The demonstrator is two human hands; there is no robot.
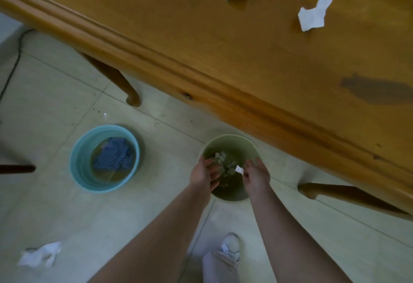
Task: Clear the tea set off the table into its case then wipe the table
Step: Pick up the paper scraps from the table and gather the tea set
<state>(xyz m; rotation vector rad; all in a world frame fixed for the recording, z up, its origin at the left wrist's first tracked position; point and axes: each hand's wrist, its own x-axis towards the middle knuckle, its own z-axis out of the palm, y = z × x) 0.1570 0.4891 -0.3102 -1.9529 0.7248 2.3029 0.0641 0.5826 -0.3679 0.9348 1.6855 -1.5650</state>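
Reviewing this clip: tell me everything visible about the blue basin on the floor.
The blue basin is a round, light-blue tub, apparently plastic, with stepped inner walls. It stands upright on the pale tiled floor, left of the green bin and apart from it, near a table leg. It holds murky, brownish water with a crumpled blue cloth lying in it, partly soaked. Neither hand touches it.

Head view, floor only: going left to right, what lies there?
Crumpled tissue → blue basin with a blue cloth in water → left hand → green bin → right hand, pinching a white scrap.
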